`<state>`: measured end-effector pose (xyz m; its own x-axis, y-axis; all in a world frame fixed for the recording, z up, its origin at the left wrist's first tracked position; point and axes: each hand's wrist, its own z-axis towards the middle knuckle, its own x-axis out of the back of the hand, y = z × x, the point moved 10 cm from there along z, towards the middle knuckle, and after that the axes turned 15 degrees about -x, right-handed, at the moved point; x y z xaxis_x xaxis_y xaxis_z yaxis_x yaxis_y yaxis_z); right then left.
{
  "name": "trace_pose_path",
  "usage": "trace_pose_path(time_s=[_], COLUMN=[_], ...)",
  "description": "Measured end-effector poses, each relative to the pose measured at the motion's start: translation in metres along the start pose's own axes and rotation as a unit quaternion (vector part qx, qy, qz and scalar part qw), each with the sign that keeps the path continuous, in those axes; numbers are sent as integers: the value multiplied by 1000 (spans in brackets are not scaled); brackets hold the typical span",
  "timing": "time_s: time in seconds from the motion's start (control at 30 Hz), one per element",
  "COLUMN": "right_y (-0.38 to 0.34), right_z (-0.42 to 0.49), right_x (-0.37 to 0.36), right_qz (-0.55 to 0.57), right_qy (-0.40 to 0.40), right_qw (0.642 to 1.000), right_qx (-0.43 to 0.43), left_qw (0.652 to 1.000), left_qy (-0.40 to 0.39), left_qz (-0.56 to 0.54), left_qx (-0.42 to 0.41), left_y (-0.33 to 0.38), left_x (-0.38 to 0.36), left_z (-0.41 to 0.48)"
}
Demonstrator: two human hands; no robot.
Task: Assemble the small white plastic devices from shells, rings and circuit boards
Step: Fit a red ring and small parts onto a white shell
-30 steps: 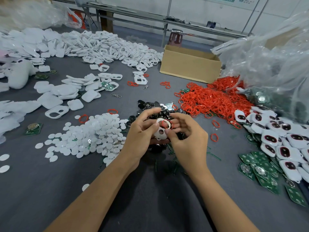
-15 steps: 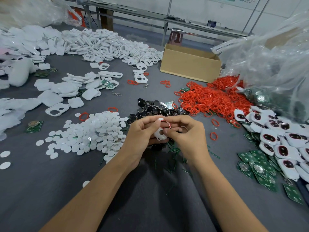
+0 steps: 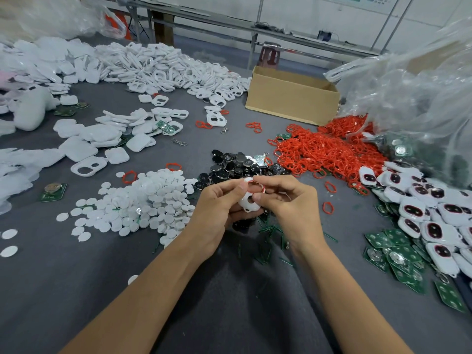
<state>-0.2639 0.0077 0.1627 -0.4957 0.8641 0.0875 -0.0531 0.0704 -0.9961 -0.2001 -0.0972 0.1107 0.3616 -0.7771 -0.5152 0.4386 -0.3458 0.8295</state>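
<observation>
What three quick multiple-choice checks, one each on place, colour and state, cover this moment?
1. Relative to the cardboard box, the red-ring pile lies: A) inside it; B) in front of it, nearer the person; C) behind it.
2. The ring on the white shell is: A) green; B) black; C) red.
3. The white shell is: A) lying loose; B) held by the left hand and the right hand; C) held by one hand only.

1 B: the pile spreads on the box's near side.
2 C: a red loop sits at the shell's upper opening.
3 B: both hands grip it.
</observation>
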Motion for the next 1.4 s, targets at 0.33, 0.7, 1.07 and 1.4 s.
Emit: trace_pose_path(time_s=[0.33,0.7,1.07,1.4], right_y=[-2,-13,-11,16], right_z=[-1,-9,-10,-1], right_x=[-2,-2,-5,-6], right_qz=[-29,-87,-127,15], right_qy=[8,34,53,-10], right_qw=[998,988,983,1000], right_qx=[47,121,124,-16], left_qw=[1000,1000,983,942], left_qy=[10,-2,53,7], left_qz=[-1,-9,159,282], left_qx=[0,20,-73,-181], left_y=[1,-1,17,35], left_x=[4,5,15,2], left_z=[-2,0,1,-3])
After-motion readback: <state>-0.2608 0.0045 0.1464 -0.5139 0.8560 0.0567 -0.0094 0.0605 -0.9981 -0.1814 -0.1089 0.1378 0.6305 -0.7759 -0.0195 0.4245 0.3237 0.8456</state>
